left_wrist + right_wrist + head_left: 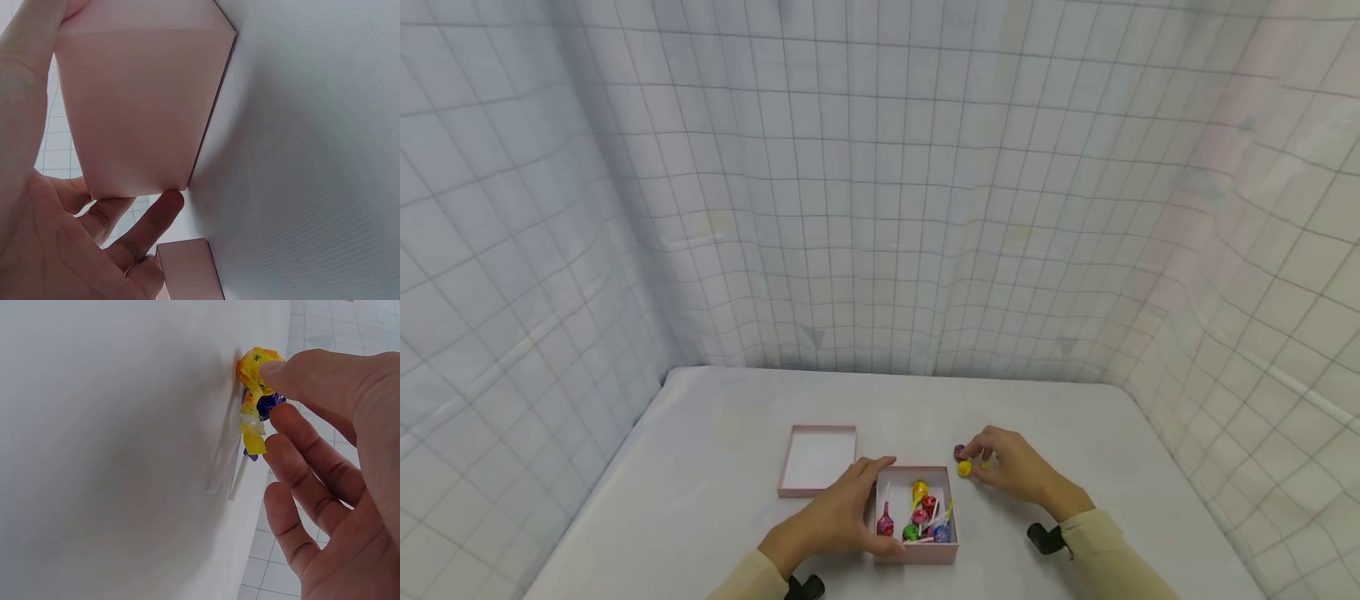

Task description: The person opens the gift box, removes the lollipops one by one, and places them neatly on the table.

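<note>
A pale pink box (917, 553) holds several wrapped lollipops (921, 517), red, green, yellow and blue among them. My left hand (842, 510) grips this box at its left side, thumb at the near corner and fingers around the far one; in the left wrist view the pink side wall (144, 112) lies between them. To the right of the box, my right hand (1017, 467) pinches a yellow lollipop (251, 369) on the table, thumb on its wrapped head. A purple lollipop (958, 452) lies right beside it, partly covered by the yellow one in the right wrist view.
A shallow pink box lid (822, 458) lies with its white inside up, behind and left of the box. The white-covered table (715, 433) is enclosed at the back and sides by grid-patterned white curtains (880, 208).
</note>
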The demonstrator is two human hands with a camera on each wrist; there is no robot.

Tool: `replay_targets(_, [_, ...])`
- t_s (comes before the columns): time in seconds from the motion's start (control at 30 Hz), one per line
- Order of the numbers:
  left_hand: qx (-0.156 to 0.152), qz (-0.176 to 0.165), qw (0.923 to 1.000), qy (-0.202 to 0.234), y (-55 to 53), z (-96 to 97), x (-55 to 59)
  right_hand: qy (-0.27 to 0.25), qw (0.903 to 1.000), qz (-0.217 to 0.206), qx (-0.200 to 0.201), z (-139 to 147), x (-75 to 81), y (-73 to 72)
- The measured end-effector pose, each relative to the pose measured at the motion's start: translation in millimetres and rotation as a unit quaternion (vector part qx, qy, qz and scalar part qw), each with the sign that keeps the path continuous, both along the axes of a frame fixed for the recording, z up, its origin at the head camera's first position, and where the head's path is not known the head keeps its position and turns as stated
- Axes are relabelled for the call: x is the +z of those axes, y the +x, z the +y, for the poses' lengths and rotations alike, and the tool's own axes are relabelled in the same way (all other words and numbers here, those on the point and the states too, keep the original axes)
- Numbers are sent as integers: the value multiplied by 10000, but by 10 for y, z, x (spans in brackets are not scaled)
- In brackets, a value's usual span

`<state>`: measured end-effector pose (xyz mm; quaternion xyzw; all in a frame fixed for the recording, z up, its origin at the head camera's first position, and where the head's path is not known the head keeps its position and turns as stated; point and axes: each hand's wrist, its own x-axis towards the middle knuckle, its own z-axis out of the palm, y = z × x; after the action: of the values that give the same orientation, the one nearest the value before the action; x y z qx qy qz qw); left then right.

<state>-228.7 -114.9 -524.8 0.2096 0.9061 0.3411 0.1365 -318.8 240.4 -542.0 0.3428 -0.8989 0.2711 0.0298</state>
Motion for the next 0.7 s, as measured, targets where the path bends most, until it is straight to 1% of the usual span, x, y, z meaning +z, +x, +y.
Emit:
replay_targets(0.23, [-59,121,9999,27,-31,3,9,42,9998,-107,-184,8,42,41])
replay_targets(0.33, [-54,84,9999,45,-33,8,-5,-37,9999,103,-52,7,65,68])
replay_targets(0.5, [13,27,10000,73,-14,13,-36,-249,9973,579,378,-59,132,108])
replay_targets(0.57, [14,16,10000,79,-5,15,-41,-299,9962,648,494,-111,180,133])
replay_targets(0.7, [47,-14,9999,94,9,17,-32,-183,9964,540,631,-249,312,198])
